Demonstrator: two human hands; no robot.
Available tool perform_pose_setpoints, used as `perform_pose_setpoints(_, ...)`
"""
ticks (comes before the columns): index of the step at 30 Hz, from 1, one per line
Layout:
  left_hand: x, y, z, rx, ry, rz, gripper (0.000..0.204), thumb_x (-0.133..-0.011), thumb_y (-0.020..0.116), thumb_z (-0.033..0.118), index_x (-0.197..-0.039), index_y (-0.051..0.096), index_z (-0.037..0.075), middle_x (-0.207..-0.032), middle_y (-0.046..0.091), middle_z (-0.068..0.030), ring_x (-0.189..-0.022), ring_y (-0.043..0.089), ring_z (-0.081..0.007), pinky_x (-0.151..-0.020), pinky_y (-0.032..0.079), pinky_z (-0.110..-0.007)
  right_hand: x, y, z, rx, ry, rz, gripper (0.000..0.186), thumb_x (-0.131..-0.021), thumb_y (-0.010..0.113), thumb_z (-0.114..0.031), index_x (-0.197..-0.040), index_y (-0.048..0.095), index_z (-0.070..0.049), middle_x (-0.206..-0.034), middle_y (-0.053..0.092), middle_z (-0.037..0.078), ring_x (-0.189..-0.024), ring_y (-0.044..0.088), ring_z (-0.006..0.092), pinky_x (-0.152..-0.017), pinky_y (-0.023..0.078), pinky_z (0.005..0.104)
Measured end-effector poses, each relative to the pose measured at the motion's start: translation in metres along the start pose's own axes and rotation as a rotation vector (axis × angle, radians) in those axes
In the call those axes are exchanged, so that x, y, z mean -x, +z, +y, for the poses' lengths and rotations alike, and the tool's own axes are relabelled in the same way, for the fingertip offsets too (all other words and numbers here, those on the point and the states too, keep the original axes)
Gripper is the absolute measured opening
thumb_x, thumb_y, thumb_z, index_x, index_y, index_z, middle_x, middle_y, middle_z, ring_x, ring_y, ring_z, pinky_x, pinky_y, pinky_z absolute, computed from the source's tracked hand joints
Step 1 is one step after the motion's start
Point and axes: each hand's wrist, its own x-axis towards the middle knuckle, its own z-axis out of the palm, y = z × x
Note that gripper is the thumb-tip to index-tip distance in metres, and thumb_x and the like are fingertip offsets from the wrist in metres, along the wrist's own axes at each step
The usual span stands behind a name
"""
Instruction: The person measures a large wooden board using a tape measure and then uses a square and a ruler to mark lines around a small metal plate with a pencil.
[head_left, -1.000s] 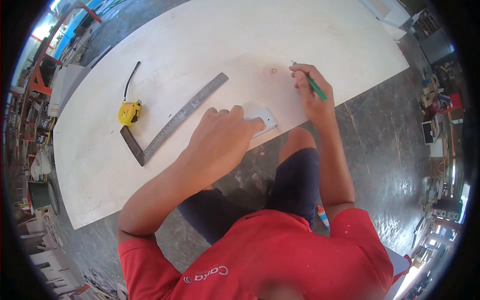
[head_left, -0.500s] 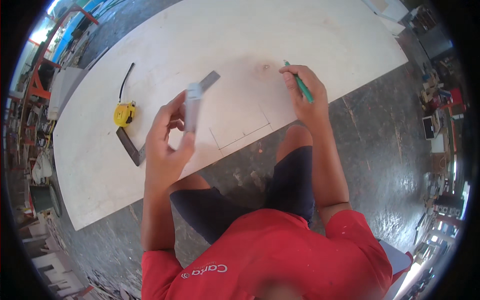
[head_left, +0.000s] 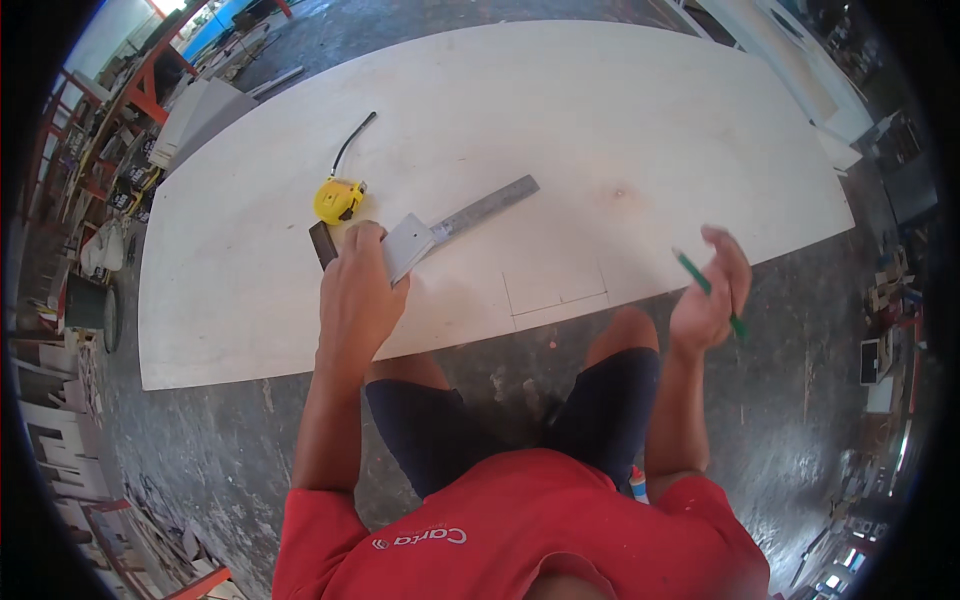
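My left hand is closed on a small light grey flat piece with a dark dot on its face. Under it lies a carpenter's square, its metal blade reaching to the right and its dark handle partly hidden behind my fingers. Whether the piece touches the square, I cannot tell. My right hand, raised past the board's near edge, has a green pencil in its fingers. Pencil lines form a three-sided outline at the board's near edge, between my hands.
The large pale board spreads in front of my knees. A yellow tape measure rests beyond my left hand, its black strap stretching away. Grey concrete floor surrounds the board. Clutter and an orange frame stand at the left.
My left hand has come down toward the board with the grey piece, near the square. The right hand has drawn away to the right with the pencil. The view has shifted.
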Motion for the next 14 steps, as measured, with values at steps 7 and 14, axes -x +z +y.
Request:
perform_pose_setpoints(7,-0.019,-0.006,-0.007,-0.080,0.113,-0.146,0.052,-0.085,0.079,0.018,-0.131,0.061,0.002,-0.117,0.071,-0.0225,-0.109,0.068,-0.0432,-0.095,0.053,-0.049,0.056,0.034,-0.099,-0.557,0.359,-0.192,0.026,-0.111,0.044,-0.016,-0.116,0.062,0.001,-0.102,0.067,0.015,-0.084,0.063,0.0185,-0.076,0.054,0.0319)
perform_pose_setpoints(14,-0.020,-0.039,0.005,0.105,0.160,-0.404,0.052,-0.079,0.080,0.020,-0.125,0.064,0.002,-0.106,0.071,-0.0260,-0.106,0.069,-0.0437,-0.088,0.054,-0.049,0.090,0.074,-0.126,-0.669,0.945,-0.565,0.045,-0.111,0.063,-0.017,-0.150,0.045,-0.004,-0.124,0.061,0.009,-0.103,0.055,0.0110,-0.089,0.047,0.0258)
